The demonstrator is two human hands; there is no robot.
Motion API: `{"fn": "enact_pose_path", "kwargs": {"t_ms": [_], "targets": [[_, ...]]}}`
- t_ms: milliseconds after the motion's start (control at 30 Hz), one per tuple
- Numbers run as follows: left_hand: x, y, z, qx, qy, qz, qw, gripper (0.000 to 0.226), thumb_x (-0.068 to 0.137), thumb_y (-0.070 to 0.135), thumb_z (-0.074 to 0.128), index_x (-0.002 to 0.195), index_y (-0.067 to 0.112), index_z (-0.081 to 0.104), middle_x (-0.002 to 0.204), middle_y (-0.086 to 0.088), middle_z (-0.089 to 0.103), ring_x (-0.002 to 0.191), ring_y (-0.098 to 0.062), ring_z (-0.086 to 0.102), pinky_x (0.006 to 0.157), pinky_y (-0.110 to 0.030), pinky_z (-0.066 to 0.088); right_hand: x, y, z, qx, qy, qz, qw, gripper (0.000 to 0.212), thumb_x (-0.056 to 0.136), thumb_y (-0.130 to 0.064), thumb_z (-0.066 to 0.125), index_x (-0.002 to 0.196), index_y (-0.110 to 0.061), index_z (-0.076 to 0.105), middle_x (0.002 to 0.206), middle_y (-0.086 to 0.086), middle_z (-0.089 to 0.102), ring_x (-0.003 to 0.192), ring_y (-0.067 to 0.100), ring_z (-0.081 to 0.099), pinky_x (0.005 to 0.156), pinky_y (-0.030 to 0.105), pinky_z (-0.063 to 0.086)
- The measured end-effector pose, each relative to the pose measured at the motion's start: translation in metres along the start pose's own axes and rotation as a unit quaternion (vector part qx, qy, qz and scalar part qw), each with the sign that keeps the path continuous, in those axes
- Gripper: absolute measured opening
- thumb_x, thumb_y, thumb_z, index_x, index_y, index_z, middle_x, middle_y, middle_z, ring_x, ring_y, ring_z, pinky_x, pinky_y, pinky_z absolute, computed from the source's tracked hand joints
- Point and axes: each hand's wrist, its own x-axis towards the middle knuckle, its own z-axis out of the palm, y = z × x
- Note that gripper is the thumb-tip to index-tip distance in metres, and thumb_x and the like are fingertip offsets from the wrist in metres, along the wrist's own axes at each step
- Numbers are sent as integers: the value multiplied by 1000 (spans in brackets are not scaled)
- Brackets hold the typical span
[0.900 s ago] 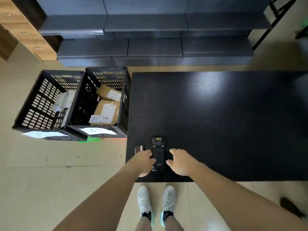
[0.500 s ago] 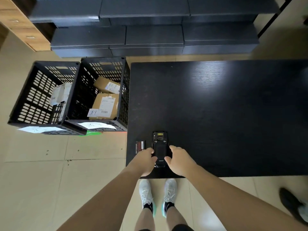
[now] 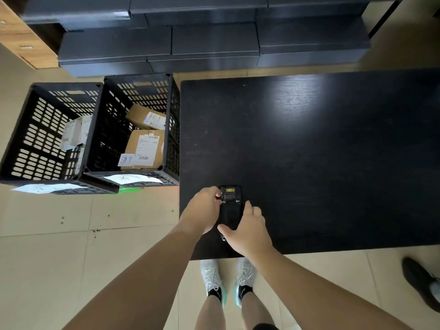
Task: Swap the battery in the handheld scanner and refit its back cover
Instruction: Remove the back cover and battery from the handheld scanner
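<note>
The black handheld scanner [image 3: 230, 210] lies back side up near the front left corner of the black table [image 3: 321, 151]. A yellow label and two small screws show at its far end. My left hand [image 3: 202, 211] is beside the scanner's left edge, its fingertips pinched at the upper left screw. My right hand [image 3: 248, 231] grips the scanner's near end, thumb across the back and fingers along the right side. The small battery seen earlier to the left of the scanner is hidden under my left hand.
Two black slotted crates [image 3: 100, 129] with cardboard parcels [image 3: 144, 148] stand on the floor, touching the table's left edge. Dark flat boxes [image 3: 214, 39] are stacked behind. My feet [image 3: 226, 279] are at the table's front edge. Another person's dark shoe [image 3: 421, 282] is at the lower right.
My left hand has moved from the scanner's near end up its left side to the upper left screw. My right hand has closed around the scanner's near end. The battery is now covered.
</note>
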Motion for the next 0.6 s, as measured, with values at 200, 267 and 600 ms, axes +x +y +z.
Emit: {"fn": "enact_pose_path", "kwargs": {"t_ms": [200, 267, 600], "targets": [[23, -9, -1, 110, -56, 120, 985, 15, 98, 19, 49, 103, 15, 62, 106, -5, 60, 94, -26, 60, 78, -37, 49, 3, 0, 25, 25, 77, -7, 997, 103, 75, -58, 73, 153, -12, 22, 141, 4, 39, 130, 23, 39, 99, 35, 48], [27, -14, -3, 137, -82, 168, 973, 16, 99, 20, 48, 103, 14, 63, 105, -5, 58, 93, -25, 60, 76, -35, 48, 4, 1, 29, 39, 93, -4, 995, 102, 75, -56, 74, 152, -12, 25, 138, 4, 41, 128, 23, 40, 97, 34, 47], [43, -15, -13, 216, -132, 281, 926, 23, 97, 12, 44, 112, 10, 62, 111, -6, 58, 102, -23, 57, 75, -31, 46, 4, 2, 33, 9, 86, -1, 996, 103, 81, -59, 67, 156, -10, 16, 131, 4, 41, 124, 22, 40, 94, 29, 46]]}}
